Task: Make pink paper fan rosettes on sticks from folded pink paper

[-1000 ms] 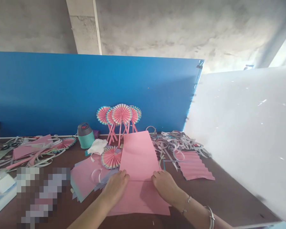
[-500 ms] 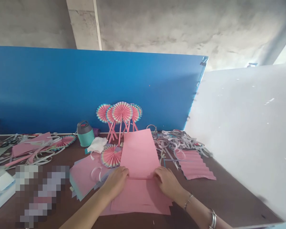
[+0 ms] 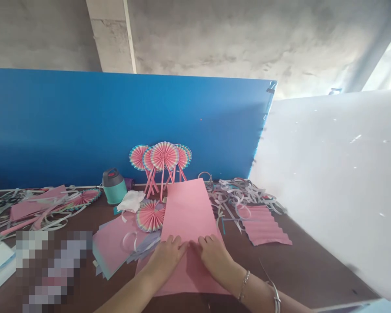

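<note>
A sheet of pink paper (image 3: 187, 208) stretches away from me over more pink paper (image 3: 192, 280) on the brown table. My left hand (image 3: 168, 257) is closed at the sheet's near left part, thumb pointing inward. Close beside it, my right hand (image 3: 214, 255) has its fingers curled on the same sheet, thumb near the left one. Both hands press or pinch the paper along a line across it; the exact fold under the fingers is hidden. A pleated paper rosette (image 3: 151, 216) lies just left of the sheet.
Behind the sheet stand several pink paper fans (image 3: 164, 155) on sticks. A teal container (image 3: 114, 187) and white tissue (image 3: 130, 201) are left of them. Paper strips (image 3: 244, 193) are heaped back right, near a pleated pink sheet (image 3: 265, 226). Stacked coloured papers (image 3: 117, 243) lie left.
Both hands have moved inward along the pink sheet, from its side edges toward its middle, and their thumbs are now close together. The view has shifted slightly.
</note>
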Demonstrator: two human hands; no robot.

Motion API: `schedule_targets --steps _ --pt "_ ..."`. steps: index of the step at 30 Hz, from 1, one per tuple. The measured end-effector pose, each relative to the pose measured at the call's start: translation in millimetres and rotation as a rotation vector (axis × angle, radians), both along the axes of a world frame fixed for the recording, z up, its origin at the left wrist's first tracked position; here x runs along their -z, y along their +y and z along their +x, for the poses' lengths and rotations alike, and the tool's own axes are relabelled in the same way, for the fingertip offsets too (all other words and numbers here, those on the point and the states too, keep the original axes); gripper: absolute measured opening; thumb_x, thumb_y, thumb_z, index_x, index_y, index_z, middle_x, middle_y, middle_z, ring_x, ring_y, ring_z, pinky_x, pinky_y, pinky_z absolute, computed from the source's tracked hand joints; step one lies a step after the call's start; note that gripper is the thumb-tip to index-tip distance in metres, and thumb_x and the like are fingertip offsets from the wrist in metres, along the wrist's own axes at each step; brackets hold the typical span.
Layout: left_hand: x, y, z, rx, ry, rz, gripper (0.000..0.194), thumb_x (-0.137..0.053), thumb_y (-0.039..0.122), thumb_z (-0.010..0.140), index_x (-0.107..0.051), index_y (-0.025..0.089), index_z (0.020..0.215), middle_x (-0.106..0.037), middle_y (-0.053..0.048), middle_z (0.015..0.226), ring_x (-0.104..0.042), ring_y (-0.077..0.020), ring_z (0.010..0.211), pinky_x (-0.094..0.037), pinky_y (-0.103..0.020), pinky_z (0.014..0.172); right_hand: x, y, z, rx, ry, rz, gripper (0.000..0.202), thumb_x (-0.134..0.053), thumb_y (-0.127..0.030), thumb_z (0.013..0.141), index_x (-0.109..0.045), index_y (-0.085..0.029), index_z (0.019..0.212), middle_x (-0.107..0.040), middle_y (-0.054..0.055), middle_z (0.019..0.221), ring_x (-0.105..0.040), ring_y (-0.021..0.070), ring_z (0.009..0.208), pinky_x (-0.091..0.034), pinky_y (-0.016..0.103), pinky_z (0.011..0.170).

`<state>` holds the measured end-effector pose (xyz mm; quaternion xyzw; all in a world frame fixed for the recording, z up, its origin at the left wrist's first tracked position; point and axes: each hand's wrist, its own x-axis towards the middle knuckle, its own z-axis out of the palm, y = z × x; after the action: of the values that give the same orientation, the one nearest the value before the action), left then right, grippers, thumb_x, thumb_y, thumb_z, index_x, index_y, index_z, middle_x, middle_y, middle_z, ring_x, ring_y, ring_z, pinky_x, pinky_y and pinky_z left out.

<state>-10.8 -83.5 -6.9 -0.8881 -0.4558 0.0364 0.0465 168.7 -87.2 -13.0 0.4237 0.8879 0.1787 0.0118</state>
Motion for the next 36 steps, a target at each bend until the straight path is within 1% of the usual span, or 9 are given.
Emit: schedule_targets --steps 3,5,10,15,21,26,31,33,36 --pt "8.5 -2.6 -5.3 -0.021 -0.022 0.045 0.051 -0.038 -0.002 0.079 -0.045 0.021 0.124 -0.057 -0.012 0.098 -0.053 -0.0236 0.092 -0.044 -0.029 0.065 4.5 -2.1 4.0 0.032 0.009 0.031 0.033 -0.053 -0.009 0.082 -0.053 -0.016 0.114 -0.061 0.008 0.087 -0.054 0.0214 0.075 -0.033 0.034 0.059" --pt "8.7 -6.3 -10.9 -0.044 -0.036 0.032 0.051 -0.038 -0.004 0.077 -0.046 0.019 0.121 -0.056 -0.011 0.1 -0.052 -0.0229 0.094 -0.045 -0.029 0.065 6.0 -4.0 11.8 0.037 0.039 0.037 0.032 -0.053 -0.007 0.081 -0.054 -0.015 0.112 -0.061 0.009 0.089 -0.054 0.0215 0.077 -0.034 0.034 0.061" --pt "-9.5 -15.7 -17.2 -0.102 -0.038 -0.063 0.049 -0.039 -0.007 0.07 -0.053 0.017 0.11 -0.057 -0.01 0.104 -0.051 -0.0224 0.095 -0.045 -0.031 0.072 4.3 -5.1 31.9 0.103 0.077 -0.01 0.022 -0.053 -0.002 0.078 -0.064 -0.013 0.093 -0.061 0.009 0.087 -0.053 0.0211 0.078 -0.036 0.035 0.066" --pt "-24.3 -10.1 -11.9 -0.174 -0.059 -0.082 0.034 -0.036 -0.003 0.075 -0.059 0.016 0.092 -0.059 -0.009 0.097 -0.053 -0.0227 0.089 -0.044 -0.033 0.07 1.0 3.5 29.1 0.087 0.036 -0.049 0.013 -0.059 -0.006 0.076 -0.069 -0.014 0.075 -0.063 0.011 0.087 -0.053 0.024 0.086 -0.037 0.037 0.072" --pt "-19.9 1.0 -17.1 -0.073 -0.031 -0.048 0.033 -0.036 -0.004 0.075 -0.059 0.012 0.091 -0.06 -0.012 0.095 -0.055 -0.0236 0.089 -0.045 -0.034 0.071 3.1 7.2 29.2 0.051 0.004 -0.013 0.019 -0.057 0.001 0.073 -0.066 -0.012 0.08 -0.064 0.009 0.078 -0.056 0.0226 0.074 -0.036 0.035 0.065" --pt "-17.4 -2.9 -18.9 -0.061 -0.077 -0.04 0.03 -0.036 -0.001 0.079 -0.061 0.013 0.088 -0.061 -0.011 0.093 -0.054 -0.0244 0.092 -0.044 -0.035 0.075 -2.8 3.9 34.2 -0.002 0.014 -0.043 0.015 -0.056 -0.001 0.074 -0.064 -0.013 0.078 -0.063 0.008 0.076 -0.056 0.0216 0.073 -0.036 0.034 0.066" --pt "-18.5 -7.8 -21.7 -0.187 -0.283 -0.143 0.031 -0.035 0.003 0.081 -0.063 0.016 0.085 -0.062 -0.008 0.09 -0.056 -0.0194 0.088 -0.042 -0.03 0.076 -9.2 2.8 39.4 0.081 0.207 -0.143 0.018 -0.05 -0.004 0.077 -0.061 -0.016 0.084 -0.063 0.008 0.09 -0.054 0.0217 0.088 -0.033 0.033 0.079" --pt "-20.7 -5.5 -22.9 -0.235 -0.379 -0.176 0.029 -0.037 0.006 0.082 -0.064 0.016 0.082 -0.063 -0.008 0.087 -0.058 -0.0186 0.086 -0.041 -0.029 0.075 -11.9 4.8 42.0 0.141 0.333 -0.211 0.019 -0.047 -0.005 0.078 -0.06 -0.016 0.086 -0.063 0.007 0.093 -0.054 0.0203 0.09 -0.032 0.031 0.079" --pt "-25.3 1.1 -23.7 -0.264 -0.447 -0.205 0.027 -0.039 0.008 0.08 -0.065 0.017 0.081 -0.065 -0.006 0.085 -0.059 -0.0186 0.084 -0.04 -0.029 0.073 -17.0 10.1 44.3 0.223 0.471 -0.321 0.022 -0.042 -0.005 0.078 -0.058 -0.017 0.085 -0.064 0.003 0.086 -0.055 0.017 0.083 -0.031 0.028 0.071"
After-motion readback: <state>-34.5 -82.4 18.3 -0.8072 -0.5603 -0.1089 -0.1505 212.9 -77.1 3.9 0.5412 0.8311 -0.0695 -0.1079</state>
